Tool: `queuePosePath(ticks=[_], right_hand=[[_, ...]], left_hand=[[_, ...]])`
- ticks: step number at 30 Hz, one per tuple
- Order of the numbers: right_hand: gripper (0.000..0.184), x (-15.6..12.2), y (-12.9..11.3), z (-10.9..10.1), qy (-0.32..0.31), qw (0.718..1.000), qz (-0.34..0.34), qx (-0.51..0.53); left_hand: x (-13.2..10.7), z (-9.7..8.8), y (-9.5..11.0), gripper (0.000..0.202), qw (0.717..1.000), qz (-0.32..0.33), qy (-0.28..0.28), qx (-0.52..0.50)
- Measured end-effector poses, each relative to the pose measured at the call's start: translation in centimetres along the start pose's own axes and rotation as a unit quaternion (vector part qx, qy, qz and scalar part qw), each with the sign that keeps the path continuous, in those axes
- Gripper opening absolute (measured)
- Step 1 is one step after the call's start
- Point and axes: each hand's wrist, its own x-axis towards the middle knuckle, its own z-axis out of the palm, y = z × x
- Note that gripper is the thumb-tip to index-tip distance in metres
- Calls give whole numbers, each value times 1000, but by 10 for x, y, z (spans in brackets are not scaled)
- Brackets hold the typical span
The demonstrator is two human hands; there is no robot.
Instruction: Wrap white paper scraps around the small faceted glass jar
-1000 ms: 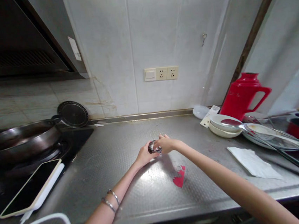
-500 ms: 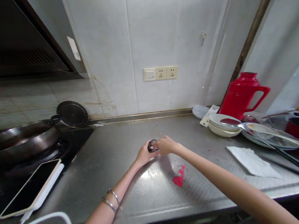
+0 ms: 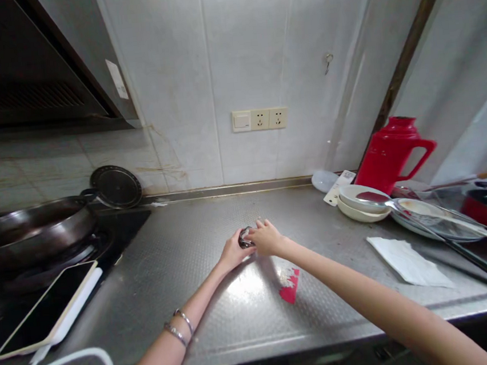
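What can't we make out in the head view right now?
- Small dark object: head view; partly covered by left hand and right hand, too small to identify.
- Pan: head view; far left cut off by picture edge.
- Red container: head view; cut off by right edge.
- White card: head view; print too small.

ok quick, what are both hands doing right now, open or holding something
Left hand: closed around a small dark round thing.
Right hand: fingers at that thing; whether they grip it cannot be told.
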Motion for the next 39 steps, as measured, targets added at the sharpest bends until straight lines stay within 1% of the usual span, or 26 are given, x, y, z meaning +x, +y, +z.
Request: queuePosePath(ticks=[4,9,11,15,17,20,23,26,29,32,35,39], right_hand=[[38,-5,-6,4,-3,999,37,18],[32,0,-1,5,-30,996,54,67],[31,3,2,5,-39,995,38,89],[30,5,8,6,-46,990,-31,130],[32,3,11,7,-44,988,-53,137],[44,-1,12,8,-33,990,-53,126],[51,-4,9,7,-19,994,-28,99],[45,-4,3,7,-6,998,3,69],[39,-3,-4,6,-2,998,32,49],[36,-4,-6,6,-5,998,51,41],[32,-6,-2,3,-17,998,45,44],[31,-10,7,-1,-35,998,11,53]], left_hand=[[1,1,-2,63,1000,-3,-4,12],[0,-1,2,59,1000,-2,2,24],[-1,-1,4,58,1000,-2,0,19],[-2,-2,7,59,1000,-8,-14,-2],[-2,-2,9,60,1000,-10,-10,0],[-3,-3,10,62,1000,-9,-7,8],[-2,-3,9,61,1000,3,-5,5],[-2,-3,7,61,1000,10,-2,9],[-1,-2,5,64,1000,0,2,19],[-1,-1,5,63,999,-10,4,31],[-1,-2,6,62,999,-10,5,35],[-1,-1,3,66,1000,2,2,20]])
